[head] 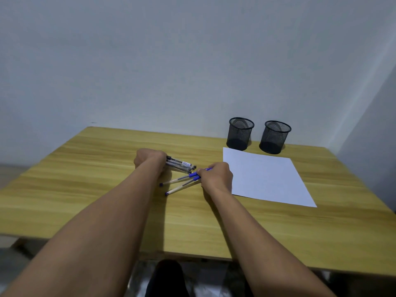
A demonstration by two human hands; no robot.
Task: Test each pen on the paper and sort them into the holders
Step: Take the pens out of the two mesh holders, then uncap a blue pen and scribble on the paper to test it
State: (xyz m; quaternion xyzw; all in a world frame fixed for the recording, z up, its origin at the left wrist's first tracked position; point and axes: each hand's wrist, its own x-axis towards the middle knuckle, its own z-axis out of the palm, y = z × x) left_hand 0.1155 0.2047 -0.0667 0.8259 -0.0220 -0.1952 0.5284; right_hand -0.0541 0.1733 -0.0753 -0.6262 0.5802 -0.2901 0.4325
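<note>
On the desk [107, 168], the left hand [150, 159] grips a bundle of black pens [181, 165], one with an unreadable label. The right hand [216, 176] pinches blue pens [182, 181], at least two. Two mesh holders [240, 133] stand behind one paper [267, 179].

Two mesh holders [241, 133], one paper sheet [265, 176], two hands [150, 160], several pens [181, 165].

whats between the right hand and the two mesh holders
In the head view, the white paper lies between the right hand and the two black mesh holders. It looks blank, and only bare table borders it.
</note>
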